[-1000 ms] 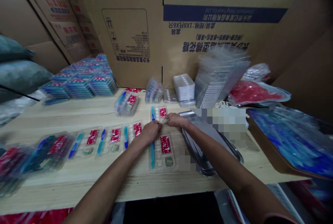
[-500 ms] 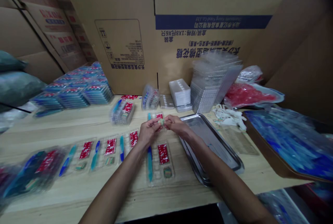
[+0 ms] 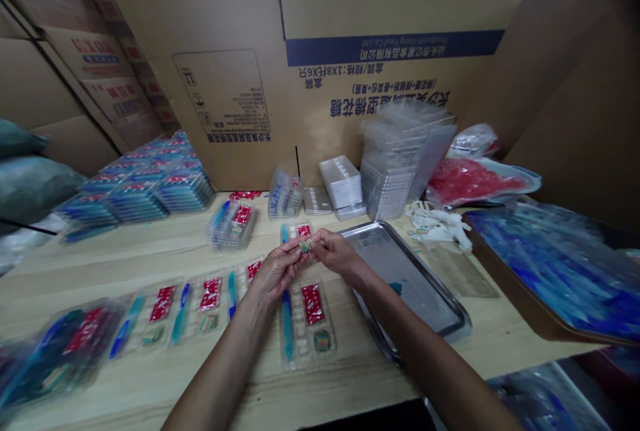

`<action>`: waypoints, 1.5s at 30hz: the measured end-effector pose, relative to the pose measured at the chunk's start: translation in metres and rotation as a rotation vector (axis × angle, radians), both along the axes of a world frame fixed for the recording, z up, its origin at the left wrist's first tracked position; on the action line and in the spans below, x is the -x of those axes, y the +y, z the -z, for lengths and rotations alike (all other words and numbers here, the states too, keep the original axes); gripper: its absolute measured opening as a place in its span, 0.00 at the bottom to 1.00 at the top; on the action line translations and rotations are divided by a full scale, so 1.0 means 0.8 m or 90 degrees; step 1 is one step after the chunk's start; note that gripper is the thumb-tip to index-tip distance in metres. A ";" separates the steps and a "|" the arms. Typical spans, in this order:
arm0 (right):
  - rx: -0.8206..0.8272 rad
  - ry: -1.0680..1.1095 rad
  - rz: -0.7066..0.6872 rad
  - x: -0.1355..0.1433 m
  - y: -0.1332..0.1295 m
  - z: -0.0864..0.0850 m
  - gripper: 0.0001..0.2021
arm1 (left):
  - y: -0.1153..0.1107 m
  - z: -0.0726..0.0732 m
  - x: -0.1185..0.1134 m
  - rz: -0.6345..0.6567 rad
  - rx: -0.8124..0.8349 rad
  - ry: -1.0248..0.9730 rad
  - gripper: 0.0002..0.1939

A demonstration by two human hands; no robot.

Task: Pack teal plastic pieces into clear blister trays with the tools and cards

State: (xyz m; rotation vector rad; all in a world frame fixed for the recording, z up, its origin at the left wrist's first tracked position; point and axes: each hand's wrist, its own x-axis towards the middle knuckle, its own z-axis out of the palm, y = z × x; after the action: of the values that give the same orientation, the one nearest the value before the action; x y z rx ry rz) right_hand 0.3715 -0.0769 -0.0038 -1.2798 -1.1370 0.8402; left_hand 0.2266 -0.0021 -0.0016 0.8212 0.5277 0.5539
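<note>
Between the fingertips of both hands is a small green striped piece, like a folded candy strip. My left hand pinches it from the left, and my right hand grips its right side. Directly behind the fingers lies a clear tray holding a blue stick and a red packet, partly covered by the hands. Nearer to me, another clear tray holds a blue-and-teal stick, a red packet and a green striped piece. My left forearm partly hides a third tray.
Right of the hands sits a metal tray with a small teal item in it. Similar filled trays line the table's left side. Stacked clear trays stand against the cardboard. A box of blue sticks is far right.
Both hands stay together on the striped piece, whose stripes now show more clearly. The left hand has turned somewhat, and the whole view has shifted slightly.
</note>
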 end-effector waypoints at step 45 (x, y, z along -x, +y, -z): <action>0.042 -0.229 0.081 0.010 0.000 0.009 0.05 | 0.013 -0.012 -0.001 -0.035 -0.115 0.066 0.21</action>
State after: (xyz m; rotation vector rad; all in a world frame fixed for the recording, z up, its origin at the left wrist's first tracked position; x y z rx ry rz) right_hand 0.3634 -0.0770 -0.0113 -1.5836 -1.3002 0.5690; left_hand 0.2271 0.0085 0.0077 1.0138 0.6029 0.6175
